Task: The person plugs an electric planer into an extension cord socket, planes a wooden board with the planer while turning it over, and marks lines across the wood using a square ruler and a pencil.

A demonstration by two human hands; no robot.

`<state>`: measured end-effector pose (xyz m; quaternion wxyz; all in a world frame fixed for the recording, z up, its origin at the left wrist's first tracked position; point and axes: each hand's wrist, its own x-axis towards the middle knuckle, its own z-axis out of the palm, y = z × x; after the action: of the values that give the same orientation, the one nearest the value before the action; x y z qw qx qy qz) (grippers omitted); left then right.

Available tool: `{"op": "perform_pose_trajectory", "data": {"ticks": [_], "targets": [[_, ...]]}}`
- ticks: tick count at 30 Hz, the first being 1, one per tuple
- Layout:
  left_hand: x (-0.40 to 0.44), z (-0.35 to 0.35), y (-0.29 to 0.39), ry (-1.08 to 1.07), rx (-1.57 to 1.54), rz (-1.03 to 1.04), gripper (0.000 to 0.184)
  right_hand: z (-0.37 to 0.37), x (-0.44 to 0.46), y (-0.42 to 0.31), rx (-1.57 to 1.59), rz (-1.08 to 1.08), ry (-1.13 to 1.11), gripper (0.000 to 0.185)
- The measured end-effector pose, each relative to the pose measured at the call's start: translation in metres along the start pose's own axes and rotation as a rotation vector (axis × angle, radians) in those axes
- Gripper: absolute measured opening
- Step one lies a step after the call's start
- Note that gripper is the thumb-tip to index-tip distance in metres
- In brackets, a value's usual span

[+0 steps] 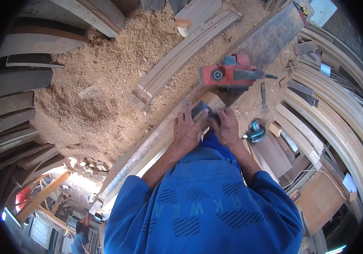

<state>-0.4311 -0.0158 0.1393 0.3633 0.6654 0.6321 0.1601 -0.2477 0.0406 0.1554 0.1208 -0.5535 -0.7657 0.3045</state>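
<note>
Both my hands meet in front of my body over a wooden beam. My left hand [186, 132] presses its fingers around a dark rectangular piece [199, 110], whose exact kind I cannot make out. My right hand [228, 125] is closed at the other side of it, its fingers curled against the same dark piece. Right behind them a pale wood block [213, 100] shows its end. Just beyond the block, a red electric planer [234, 75] with a dark handle rests on the wide plank [266, 38].
Wood shavings [92, 89] cover the floor at the left. Grooved boards [185, 55] lie across them. To the right are a chisel-like tool [263, 99], a teal power tool [256, 130] and stacked boards [329, 110]. Another person [80, 239] is at the lower left.
</note>
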Motion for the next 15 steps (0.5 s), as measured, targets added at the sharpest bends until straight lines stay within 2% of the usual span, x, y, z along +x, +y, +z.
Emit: {"op": "perform_pose_trajectory", "data": {"ticks": [15], "targets": [[0.0015, 0.0006, -0.0008, 0.001, 0.002, 0.013, 0.080, -0.0009, 0.0044, -0.0006, 0.032, -0.041, 0.028, 0.031]]}}
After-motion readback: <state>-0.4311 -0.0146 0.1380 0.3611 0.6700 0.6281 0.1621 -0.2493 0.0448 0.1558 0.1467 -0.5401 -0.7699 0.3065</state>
